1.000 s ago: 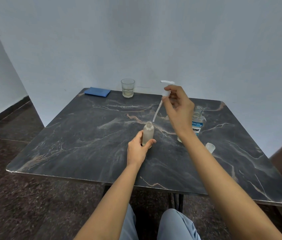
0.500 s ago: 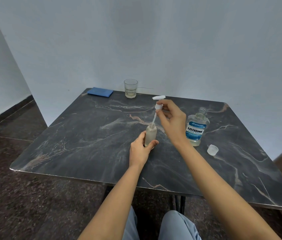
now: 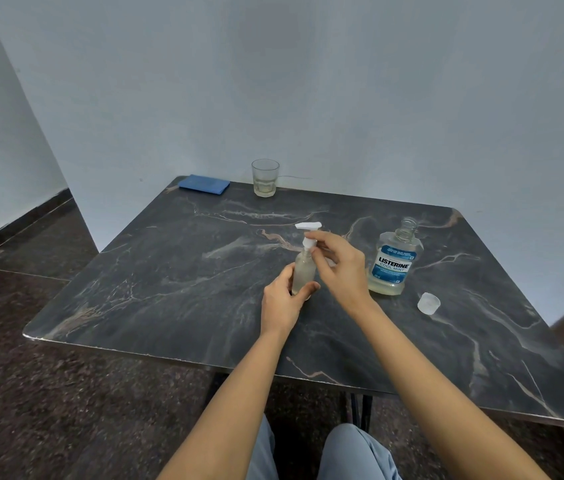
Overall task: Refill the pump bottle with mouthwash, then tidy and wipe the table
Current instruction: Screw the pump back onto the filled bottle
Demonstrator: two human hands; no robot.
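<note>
Gripping pump bottle (image 3: 303, 271) with left hand (image 3: 282, 301), right hand (image 3: 341, 268) pinching its apparently seated pump (image 3: 309, 242).

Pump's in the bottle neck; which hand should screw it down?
Right hand: its fingers pinch the pump at its collar, while the left hand grips the bottle, steadying it.

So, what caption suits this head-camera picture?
Left hand holds the pump bottle while the right hand fits the pump head onto it, beside the uncapped mouthwash bottle.
</note>
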